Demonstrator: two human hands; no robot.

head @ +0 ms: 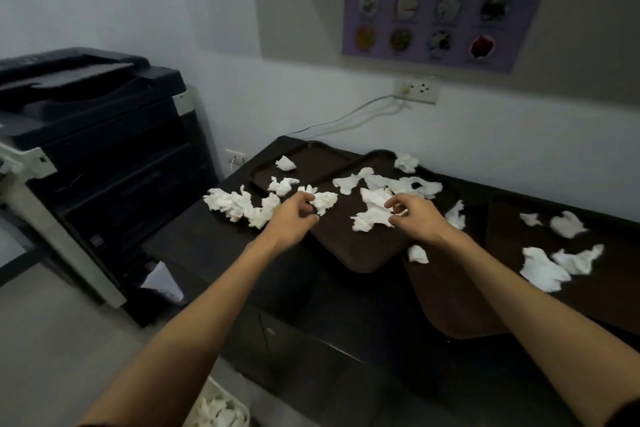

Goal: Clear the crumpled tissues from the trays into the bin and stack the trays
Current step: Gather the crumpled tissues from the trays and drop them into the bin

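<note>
Three dark brown trays lie overlapping on a black cabinet top: a far one [311, 158], a middle one [349, 246] and a near one [446, 302]. Crumpled white tissues are strewn over them and the cabinet. My left hand [294, 218] pinches a crumpled tissue [323, 201] over the middle tray's left edge. Over the same tray, my right hand [415, 217] has curled fingers pinching another tissue [372, 215]. The bin [221, 409], white with tissues inside, shows at the bottom edge below my left forearm.
A large black copier [104, 149] stands left of the cabinet. More tissues lie at the cabinet's left end [239, 206] and right part [554, 260]. A wall socket [417, 90] with cables sits behind; a poster hangs above.
</note>
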